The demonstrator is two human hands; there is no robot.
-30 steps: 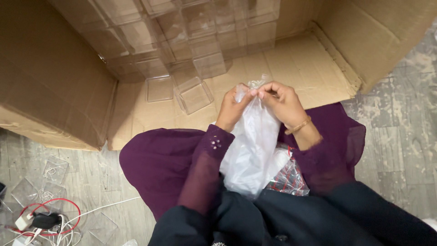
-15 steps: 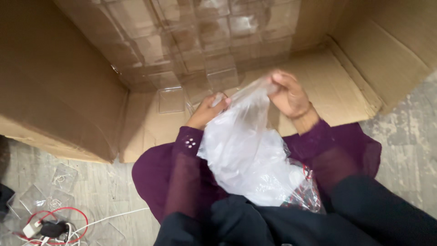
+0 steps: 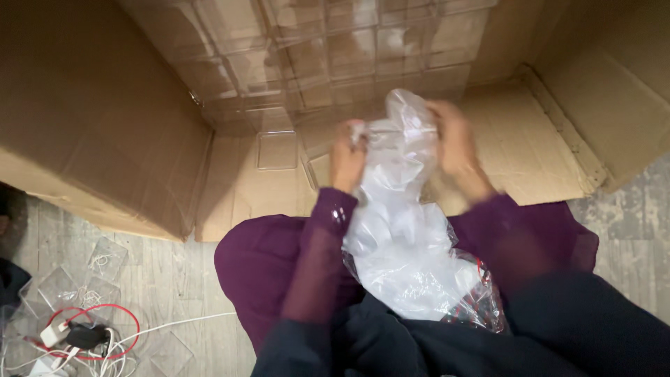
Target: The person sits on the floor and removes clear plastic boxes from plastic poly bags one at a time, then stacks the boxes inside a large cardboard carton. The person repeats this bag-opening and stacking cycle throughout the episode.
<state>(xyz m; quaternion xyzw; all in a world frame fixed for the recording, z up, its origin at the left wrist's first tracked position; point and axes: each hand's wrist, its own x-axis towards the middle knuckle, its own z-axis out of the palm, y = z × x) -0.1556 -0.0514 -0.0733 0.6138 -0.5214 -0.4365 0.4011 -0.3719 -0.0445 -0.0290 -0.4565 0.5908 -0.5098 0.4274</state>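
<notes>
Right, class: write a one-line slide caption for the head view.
Both hands, left and right, gather the top of a clear plastic bag above an open cardboard box.

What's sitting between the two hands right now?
In the head view, the gathered top of the clear plastic bag fills the gap between the left hand and right hand; both hands grip it.

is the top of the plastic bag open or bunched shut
Bunched shut: both hands, left hand and right hand, gather the plastic bag neck; no opening shows.
</notes>
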